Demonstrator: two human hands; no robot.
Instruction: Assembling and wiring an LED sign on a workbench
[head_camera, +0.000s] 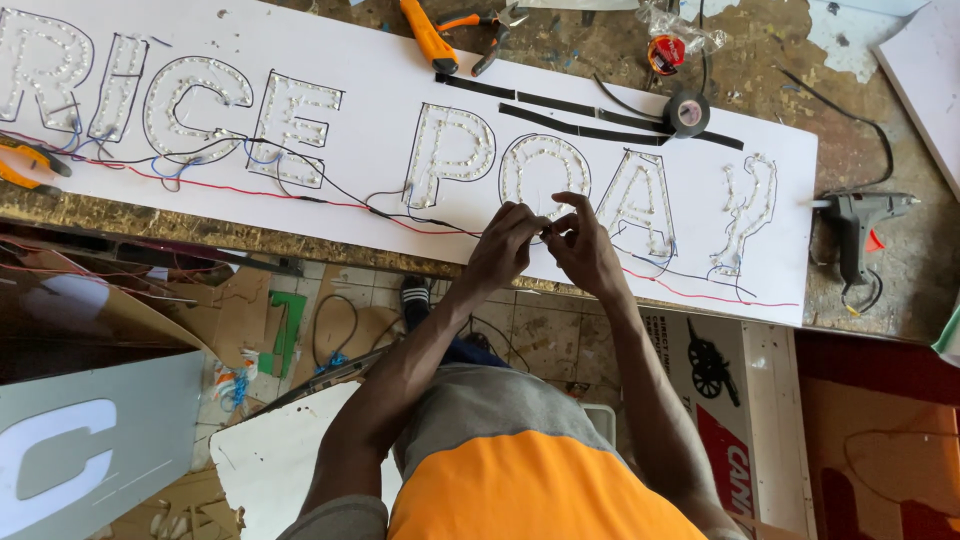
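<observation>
At centre frame, our left hand (503, 247) and right hand (582, 245) pinch thin wires (546, 232) between nearly closed fingertips, over the white sign board (380, 110). A glue gun (858, 225) lies at right, tape roll (688, 112) above.

A single head-worn camera looks steeply down, close over the white sign board (400, 110) and workbench edge.
</observation>
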